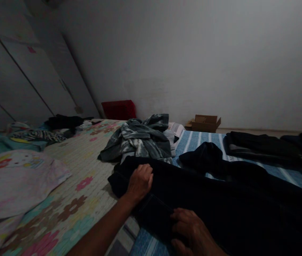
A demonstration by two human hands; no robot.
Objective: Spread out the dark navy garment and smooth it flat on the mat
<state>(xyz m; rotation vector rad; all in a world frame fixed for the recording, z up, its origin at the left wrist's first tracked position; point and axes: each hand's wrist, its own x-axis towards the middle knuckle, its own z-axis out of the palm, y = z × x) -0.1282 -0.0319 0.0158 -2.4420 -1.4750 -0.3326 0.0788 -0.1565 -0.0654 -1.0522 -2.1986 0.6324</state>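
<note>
Head view shows both hands on a dark navy denim garment [220, 192] spread across the bed. Left hand [139, 183] curls its fingers over the garment's upper left edge; right hand [190, 233] pinches a fold near the lower hem. Smoothing goes best if both hands keep the cloth flat and pull evenly. A grey tie-dye crumpled top [140, 140] lies just beyond the left hand. Open room lies leftward on the floral patterned quilt [81, 177]; folded black clothes [263, 145] crowd the right.
</note>
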